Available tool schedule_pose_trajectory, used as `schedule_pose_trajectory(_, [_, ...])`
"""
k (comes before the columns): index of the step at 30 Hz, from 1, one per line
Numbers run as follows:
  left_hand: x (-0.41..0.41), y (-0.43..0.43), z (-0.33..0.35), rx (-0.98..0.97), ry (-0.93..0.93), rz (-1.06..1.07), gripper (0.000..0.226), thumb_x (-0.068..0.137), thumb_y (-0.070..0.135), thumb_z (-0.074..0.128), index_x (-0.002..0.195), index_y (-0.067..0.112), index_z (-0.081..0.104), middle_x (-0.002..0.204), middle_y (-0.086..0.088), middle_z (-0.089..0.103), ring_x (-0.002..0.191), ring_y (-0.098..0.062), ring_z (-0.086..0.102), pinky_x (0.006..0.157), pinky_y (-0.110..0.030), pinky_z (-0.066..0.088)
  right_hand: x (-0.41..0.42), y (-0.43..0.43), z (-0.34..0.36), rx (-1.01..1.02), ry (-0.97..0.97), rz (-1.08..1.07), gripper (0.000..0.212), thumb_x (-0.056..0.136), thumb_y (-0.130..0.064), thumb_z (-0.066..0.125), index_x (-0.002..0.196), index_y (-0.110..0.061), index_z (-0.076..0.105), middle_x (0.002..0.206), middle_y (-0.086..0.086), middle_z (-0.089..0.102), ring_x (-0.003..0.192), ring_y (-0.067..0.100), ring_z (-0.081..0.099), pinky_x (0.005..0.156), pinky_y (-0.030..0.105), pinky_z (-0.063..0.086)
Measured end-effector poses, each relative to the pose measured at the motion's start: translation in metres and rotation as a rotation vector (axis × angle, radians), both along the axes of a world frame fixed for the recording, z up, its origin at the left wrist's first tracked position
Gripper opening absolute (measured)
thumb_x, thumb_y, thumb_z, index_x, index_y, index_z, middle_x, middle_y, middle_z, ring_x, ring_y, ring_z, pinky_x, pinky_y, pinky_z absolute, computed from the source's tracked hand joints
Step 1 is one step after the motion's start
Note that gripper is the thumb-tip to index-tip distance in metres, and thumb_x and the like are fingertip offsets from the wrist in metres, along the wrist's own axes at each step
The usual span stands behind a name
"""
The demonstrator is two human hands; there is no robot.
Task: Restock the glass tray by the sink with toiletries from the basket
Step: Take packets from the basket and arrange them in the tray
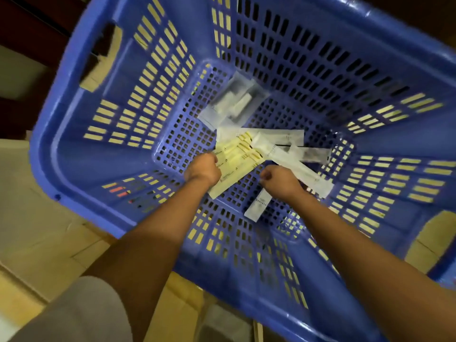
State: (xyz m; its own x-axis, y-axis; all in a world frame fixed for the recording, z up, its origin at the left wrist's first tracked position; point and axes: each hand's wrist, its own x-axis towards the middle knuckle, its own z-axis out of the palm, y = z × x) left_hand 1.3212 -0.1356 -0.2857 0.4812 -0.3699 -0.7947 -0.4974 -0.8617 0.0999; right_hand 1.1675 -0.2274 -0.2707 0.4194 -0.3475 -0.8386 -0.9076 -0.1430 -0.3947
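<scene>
- Head view: a blue slotted basket fills most of the frame and stands on a tiled floor.
- The toiletries lie on the basket's perforated bottom. A fan of yellow packets sits at the centre, long white sachets lie just beside it, and a clear pouch lies farther back.
- The left hand is inside the basket, knuckles up. Its fingers are curled down onto the near edge of the yellow packets. The fingertips are hidden, so a grip cannot be confirmed.
- The right hand is also curled, directly above the white sachets. Whether it pinches one cannot be told.
- One short sachet lies beneath the right wrist.
</scene>
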Motion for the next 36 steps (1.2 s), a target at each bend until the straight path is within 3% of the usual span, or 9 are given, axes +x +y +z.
schedule_pose_trajectory(3, [-0.004,-0.002,-0.016,-0.021,-0.037,0.082,0.035,0.090,0.015,0.058,0.125,0.013,0.051,0.129,-0.012,0.052,0.110,-0.032,0.055,0.085,-0.041,0.050,0.004,0.006,-0.018,0.034,-0.022,-0.047,0.023,0.094,-0.005,0.048,0.111,0.006,0.059,0.113,0.029,0.059,0.103,0.043,0.055,0.088,0.053,0.045])
schedule_pose_trajectory(6, [-0.010,0.000,-0.030,-0.021,-0.027,0.126,0.035,0.086,0.023,0.066,0.115,0.012,0.051,0.124,-0.012,0.049,0.106,-0.032,0.054,0.082,-0.040,0.049,0.009,0.010,-0.034,0.036,-0.064,-0.067,0.021,0.095,-0.008,0.048,0.111,-0.004,0.060,0.114,0.016,0.062,0.099,0.033,0.058,0.084,0.043,0.048])
schedule_pose_trajectory(10, [-0.011,-0.002,-0.041,-0.040,-0.043,0.176,0.042,0.082,0.024,0.072,0.114,0.008,0.049,0.123,-0.014,0.050,0.108,-0.033,0.054,0.084,-0.042,0.049,0.016,0.012,-0.045,0.017,-0.100,-0.115,0.020,0.095,-0.010,0.048,0.109,-0.005,0.061,0.116,0.011,0.062,0.101,0.028,0.057,0.082,0.035,0.047])
schedule_pose_trajectory(19, [-0.010,-0.006,-0.039,-0.030,-0.018,0.073,0.043,0.081,0.025,0.071,0.115,0.008,0.051,0.119,-0.012,0.055,0.109,-0.032,0.054,0.085,-0.042,0.051,0.022,0.027,-0.046,0.097,-0.085,-0.236,0.017,0.094,-0.012,0.050,0.102,-0.004,0.062,0.110,0.010,0.063,0.093,0.024,0.057,0.085,0.034,0.048])
schedule_pose_trajectory(22, [-0.012,-0.010,-0.033,-0.011,0.075,0.080,0.031,0.085,0.017,0.065,0.111,0.004,0.053,0.113,-0.014,0.059,0.104,-0.033,0.057,0.082,-0.038,0.048,0.024,0.030,-0.041,0.170,-0.077,-0.417,0.021,0.093,-0.015,0.051,0.105,0.000,0.060,0.102,0.016,0.062,0.096,0.033,0.061,0.089,0.048,0.050])
schedule_pose_trajectory(26, [-0.016,-0.011,-0.016,0.024,0.262,0.093,0.010,0.083,0.011,0.063,0.091,0.006,0.058,0.089,-0.010,0.059,0.090,-0.029,0.059,0.073,-0.033,0.046,0.027,0.033,-0.025,0.302,-0.053,-0.638,0.026,0.096,-0.028,0.048,0.117,-0.012,0.051,0.088,0.002,0.056,0.087,0.026,0.062,0.087,0.048,0.051])
schedule_pose_trajectory(30, [-0.029,-0.017,0.006,-0.064,0.441,0.133,0.029,0.076,-0.002,0.062,0.062,0.016,0.044,0.066,0.001,0.045,0.065,-0.014,0.044,0.059,-0.024,0.037,0.025,0.032,-0.005,0.375,-0.057,-0.800,0.016,0.096,-0.012,0.040,0.083,-0.013,0.048,0.071,0.004,0.055,0.064,0.020,0.056,0.059,0.031,0.048])
schedule_pose_trajectory(34, [-0.033,-0.019,0.030,-0.177,0.664,0.210,0.025,0.076,-0.003,0.067,0.068,0.017,0.056,0.073,0.004,0.057,0.074,-0.010,0.054,0.080,-0.026,0.047,0.020,0.026,0.012,0.383,-0.087,-0.924,0.010,0.094,-0.011,0.048,0.096,-0.008,0.058,0.085,0.006,0.061,0.079,0.021,0.059,0.068,0.030,0.048])
schedule_pose_trajectory(36, [-0.032,-0.019,0.038,-0.247,0.681,0.285,0.021,0.080,-0.002,0.066,0.072,0.017,0.059,0.077,0.002,0.060,0.074,-0.010,0.058,0.075,-0.021,0.050,0.014,0.021,0.017,0.396,-0.117,-0.942,0.011,0.092,-0.007,0.050,0.095,-0.007,0.060,0.087,0.010,0.061,0.081,0.026,0.059,0.070,0.034,0.045])
